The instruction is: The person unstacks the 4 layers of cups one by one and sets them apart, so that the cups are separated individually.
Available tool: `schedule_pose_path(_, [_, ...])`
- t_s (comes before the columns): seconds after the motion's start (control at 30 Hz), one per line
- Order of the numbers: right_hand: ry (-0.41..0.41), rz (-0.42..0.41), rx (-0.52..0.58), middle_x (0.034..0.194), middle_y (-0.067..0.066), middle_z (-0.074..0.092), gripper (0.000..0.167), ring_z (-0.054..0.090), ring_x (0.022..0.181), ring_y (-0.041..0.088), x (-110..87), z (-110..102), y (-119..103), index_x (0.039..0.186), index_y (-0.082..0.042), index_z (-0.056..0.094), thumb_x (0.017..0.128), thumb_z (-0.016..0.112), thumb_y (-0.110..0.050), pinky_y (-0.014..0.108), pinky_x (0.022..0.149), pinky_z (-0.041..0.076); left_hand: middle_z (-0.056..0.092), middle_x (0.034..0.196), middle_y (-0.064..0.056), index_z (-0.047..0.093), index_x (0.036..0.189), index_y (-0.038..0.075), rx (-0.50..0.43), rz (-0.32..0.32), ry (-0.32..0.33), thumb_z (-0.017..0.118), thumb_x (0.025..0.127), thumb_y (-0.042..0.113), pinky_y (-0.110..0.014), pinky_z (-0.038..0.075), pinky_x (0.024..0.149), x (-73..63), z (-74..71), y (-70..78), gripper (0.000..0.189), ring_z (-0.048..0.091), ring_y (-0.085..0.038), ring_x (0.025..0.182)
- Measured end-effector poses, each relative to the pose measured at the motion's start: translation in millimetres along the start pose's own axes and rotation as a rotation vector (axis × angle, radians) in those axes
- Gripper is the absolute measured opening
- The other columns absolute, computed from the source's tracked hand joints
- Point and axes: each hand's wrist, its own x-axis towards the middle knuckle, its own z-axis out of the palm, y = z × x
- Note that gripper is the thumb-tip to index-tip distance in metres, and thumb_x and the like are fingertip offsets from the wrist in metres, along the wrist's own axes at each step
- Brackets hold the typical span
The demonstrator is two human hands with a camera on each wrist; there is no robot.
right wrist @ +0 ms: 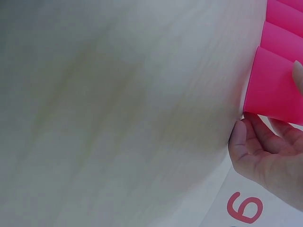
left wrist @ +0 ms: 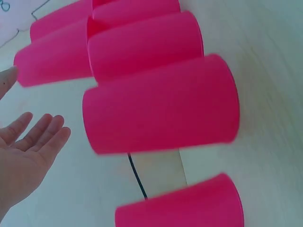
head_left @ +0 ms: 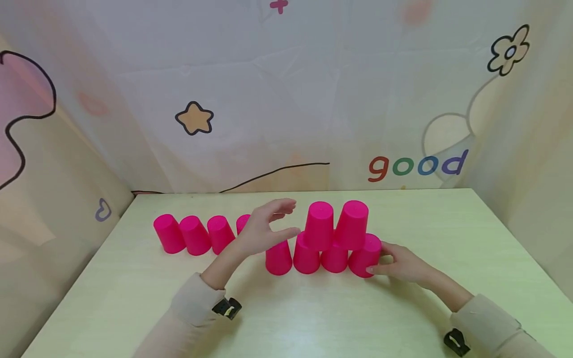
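Pink cups stand upside down on the table in a short stack. Several form the bottom row, from the leftmost cup (head_left: 278, 261) to the rightmost cup (head_left: 364, 257). Two more, the upper left cup (head_left: 319, 226) and the upper right cup (head_left: 352, 226), sit side by side across the row. My right hand (head_left: 405, 264) holds the rightmost bottom cup, thumb at the front and fingers round its far side. With fingers spread and nothing in it, my left hand (head_left: 264, 231) hovers left of the upper cups, above the leftmost bottom one.
To the left stands another line of upside-down pink cups (head_left: 195, 236); its right end is partly hidden by my left hand. Behind the pale table (head_left: 286, 318) hangs a printed cloth (head_left: 286, 109), with more cloth at both sides.
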Motion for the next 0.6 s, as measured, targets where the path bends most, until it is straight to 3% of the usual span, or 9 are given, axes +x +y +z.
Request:
schedule_pose_path(0.13, [0.001,0.005,0.001,0.115,0.011,0.055,0.063,0.049,0.106,0.030,-1.4,-1,1,0.127,-0.004,0.047,0.076,0.072,-0.030,0.050,0.083,0.045,0.051,0.123,-0.006,0.043,0.131,0.005,0.044,-0.017,-0.053,0.074,0.075,0.017,-0.031,0.044,0.091,10.1,19.5,2.0,0.065,0.052,-0.019,0.108])
schedule_pose_path(0.27, [0.004,0.017,0.003,0.115,0.011,0.055,0.063,0.049,0.106,0.031,-1.3,-1,2,0.126,-0.004,0.047,0.076,0.072,-0.031,0.050,0.083,0.044,0.049,0.125,-0.003,0.032,0.138,0.010,-0.005,-0.047,-0.084,0.074,0.074,0.020,-0.032,0.043,0.092,17.3,33.3,3.6,0.077,0.049,-0.017,0.110])
schedule_pose_path(0.4, [-0.002,0.015,0.008,0.116,0.011,0.055,0.063,0.049,0.107,0.031,-1.4,0,1,0.127,-0.003,0.046,0.076,0.072,-0.031,0.051,0.083,0.044,0.049,0.124,-0.001,0.025,0.141,0.015,-0.080,-0.058,-0.097,0.074,0.074,0.018,-0.032,0.044,0.090,19.6,40.4,2.9,0.083,0.049,-0.017,0.112])
schedule_pose_path(0.6, [-0.001,0.016,-0.006,0.115,0.010,0.056,0.062,0.049,0.106,0.030,-0.4,0,0,0.127,-0.005,0.047,0.076,0.072,-0.030,0.050,0.084,0.044,0.051,0.121,0.001,0.030,0.138,0.015,-0.101,-0.065,-0.089,0.074,0.074,0.012,-0.030,0.047,0.086,19.9,43.8,5.1,0.078,0.051,-0.015,0.109])
